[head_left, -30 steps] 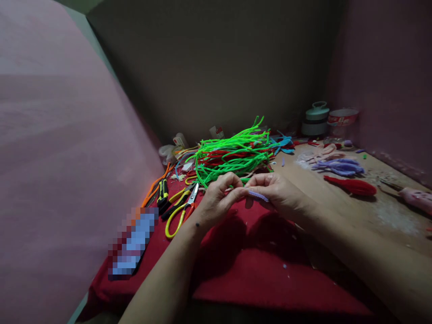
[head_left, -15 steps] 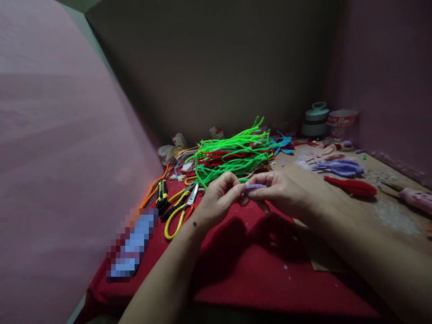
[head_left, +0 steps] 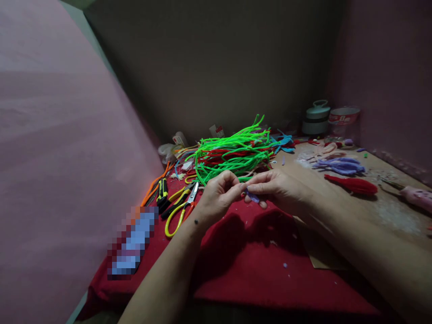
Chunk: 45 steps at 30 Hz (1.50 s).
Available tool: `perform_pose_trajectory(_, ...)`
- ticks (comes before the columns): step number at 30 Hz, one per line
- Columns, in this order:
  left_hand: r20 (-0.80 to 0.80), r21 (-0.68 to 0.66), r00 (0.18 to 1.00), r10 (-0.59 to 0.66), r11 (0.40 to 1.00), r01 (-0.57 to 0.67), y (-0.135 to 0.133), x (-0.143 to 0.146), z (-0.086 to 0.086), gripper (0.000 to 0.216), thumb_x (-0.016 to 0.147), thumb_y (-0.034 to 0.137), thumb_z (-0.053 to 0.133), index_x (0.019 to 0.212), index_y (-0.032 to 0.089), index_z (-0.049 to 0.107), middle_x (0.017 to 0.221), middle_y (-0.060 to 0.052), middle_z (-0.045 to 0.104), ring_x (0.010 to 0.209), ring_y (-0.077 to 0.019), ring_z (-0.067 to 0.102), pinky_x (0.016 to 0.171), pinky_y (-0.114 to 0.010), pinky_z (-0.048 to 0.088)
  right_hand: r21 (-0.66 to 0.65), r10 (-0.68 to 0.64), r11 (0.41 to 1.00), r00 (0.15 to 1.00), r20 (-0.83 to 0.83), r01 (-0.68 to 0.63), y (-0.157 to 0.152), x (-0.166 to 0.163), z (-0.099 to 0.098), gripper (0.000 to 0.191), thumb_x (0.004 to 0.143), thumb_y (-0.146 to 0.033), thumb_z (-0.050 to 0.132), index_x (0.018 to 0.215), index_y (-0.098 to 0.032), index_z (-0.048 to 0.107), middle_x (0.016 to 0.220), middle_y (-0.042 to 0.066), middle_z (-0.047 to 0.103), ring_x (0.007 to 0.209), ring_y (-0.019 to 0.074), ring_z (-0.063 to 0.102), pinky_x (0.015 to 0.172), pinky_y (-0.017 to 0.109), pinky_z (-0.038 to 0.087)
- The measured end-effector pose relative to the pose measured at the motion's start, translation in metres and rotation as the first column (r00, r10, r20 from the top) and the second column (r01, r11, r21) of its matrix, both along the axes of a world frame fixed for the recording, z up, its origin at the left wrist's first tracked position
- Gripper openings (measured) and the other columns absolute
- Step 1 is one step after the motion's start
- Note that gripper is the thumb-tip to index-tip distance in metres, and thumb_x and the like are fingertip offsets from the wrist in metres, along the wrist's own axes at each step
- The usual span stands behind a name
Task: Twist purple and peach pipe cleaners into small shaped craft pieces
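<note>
A short purple pipe cleaner piece [head_left: 252,196] sits between my two hands, above the red cloth. My left hand [head_left: 224,191] pinches its left end between thumb and forefinger. From the other side my right hand [head_left: 275,186] grips it, fingertips almost touching those of the left. Most of the piece is covered by fingers, so its full shape is hidden. Just behind the hands lies a heap of green and red pipe cleaners [head_left: 232,155]. Scissors [head_left: 182,213] with yellow and orange handles rest beside my left wrist.
Left of the scissors are pliers [head_left: 177,200] and a yellow-black cutter [head_left: 162,192]. On the brown board at right lie purple fuzzy strips [head_left: 339,166], a red fuzzy piece [head_left: 351,183] and a pink glue gun [head_left: 416,196]. A lidded jar [head_left: 316,118] and a tub [head_left: 344,116] stand behind.
The purple piece, earlier stretched level toward my right palm, now points down and to the right below the fingertips. My right fingers have shifted their grip; my left hand has barely moved.
</note>
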<state>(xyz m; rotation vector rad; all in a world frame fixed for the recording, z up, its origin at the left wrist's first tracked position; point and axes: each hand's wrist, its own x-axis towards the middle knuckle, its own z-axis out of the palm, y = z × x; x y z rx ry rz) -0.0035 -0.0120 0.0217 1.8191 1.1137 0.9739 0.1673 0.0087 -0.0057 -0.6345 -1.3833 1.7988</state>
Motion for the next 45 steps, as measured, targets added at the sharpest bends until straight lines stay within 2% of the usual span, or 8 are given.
perform_pose_trajectory(5,-0.077,0.096,0.995,0.071,0.993,-0.063,0.001,0.001,-0.006,0.021,0.077,0.035,0.057,0.072,0.016,0.049,0.065,0.001,0.056,0.061,-0.0108,0.055,0.058,-0.023,0.044,-0.002,-0.091,0.996,0.995,0.031,0.092,0.001,-0.002,0.001,0.021,0.060,-0.029,0.072,0.069,-0.010,0.069,0.061,0.005,0.064,0.047,0.0091,0.050,0.048,0.025,0.039)
perform_pose_trajectory(11,0.066,-0.080,0.997,0.047,0.996,-0.041,-0.001,0.008,0.003,0.014,0.075,0.027,0.058,0.076,0.013,0.053,0.066,0.001,0.057,0.058,-0.0101,0.056,0.057,-0.023,0.046,0.057,-0.216,0.975,0.975,0.052,0.213,-0.001,-0.007,-0.002,0.021,0.058,-0.029,0.073,0.067,-0.012,0.064,0.055,0.001,0.061,0.043,0.0085,0.048,0.045,0.024,0.036)
perform_pose_trajectory(15,0.107,-0.093,0.989,0.099,0.992,-0.089,-0.001,0.009,0.002,0.012,0.073,0.024,0.059,0.074,0.013,0.053,0.065,0.001,0.057,0.057,-0.0097,0.056,0.057,-0.023,0.047,-0.031,-0.171,0.985,0.985,0.000,0.171,-0.002,-0.007,-0.001,0.019,0.062,-0.029,0.070,0.061,-0.013,0.059,0.055,0.003,0.061,0.046,0.0108,0.054,0.047,0.024,0.039)
perform_pose_trajectory(21,-0.013,0.128,0.990,0.138,0.983,-0.135,0.001,0.003,-0.010,0.009,0.074,0.025,0.057,0.077,0.016,0.055,0.069,0.001,0.057,0.063,-0.0104,0.054,0.060,-0.022,0.047,-0.260,-0.105,0.961,0.994,-0.017,0.097,-0.002,-0.006,0.000,0.018,0.056,-0.023,0.073,0.058,-0.013,0.058,0.057,0.005,0.064,0.051,0.0131,0.059,0.050,0.024,0.043)
perform_pose_trajectory(25,-0.005,0.184,0.993,0.117,0.976,-0.114,0.001,0.003,-0.011,0.006,0.076,0.022,0.055,0.079,0.017,0.055,0.071,0.001,0.055,0.064,-0.0100,0.053,0.061,-0.022,0.046,-0.337,-0.114,0.937,0.992,-0.060,0.087,0.000,-0.007,-0.005,0.019,0.051,-0.018,0.076,0.056,-0.014,0.058,0.057,0.004,0.064,0.053,0.0133,0.059,0.055,0.026,0.045)
perform_pose_trajectory(30,0.064,0.182,0.995,0.079,0.979,-0.089,0.000,0.005,-0.007,0.012,0.074,0.016,0.055,0.086,0.017,0.054,0.074,0.001,0.055,0.069,-0.0095,0.053,0.065,-0.021,0.044,-0.229,-0.148,0.965,0.986,-0.075,0.127,-0.003,-0.010,-0.008,0.020,0.049,-0.015,0.076,0.053,-0.014,0.057,0.052,0.000,0.059,0.051,0.0110,0.054,0.053,0.025,0.041)
perform_pose_trajectory(37,0.077,0.110,0.995,0.057,0.992,-0.065,0.001,0.005,-0.010,0.012,0.072,0.015,0.054,0.085,0.017,0.053,0.070,0.002,0.055,0.063,-0.0087,0.052,0.060,-0.021,0.044,-0.058,-0.237,0.968,0.967,0.092,0.243,-0.005,-0.014,-0.008,0.019,0.051,-0.018,0.075,0.057,-0.015,0.057,0.052,-0.001,0.057,0.044,0.0068,0.043,0.043,0.022,0.028)
perform_pose_trajectory(45,0.032,-0.206,0.999,0.031,0.978,-0.023,0.007,-0.002,0.004,0.021,0.076,0.031,0.057,0.080,0.011,0.058,0.065,-0.002,0.060,0.057,-0.0095,0.055,0.057,-0.022,0.044,-0.013,-0.321,0.946,0.940,0.118,0.324,-0.004,-0.015,-0.010,0.018,0.054,-0.018,0.072,0.068,-0.015,0.060,0.054,-0.001,0.058,0.044,0.0064,0.043,0.042,0.021,0.027)
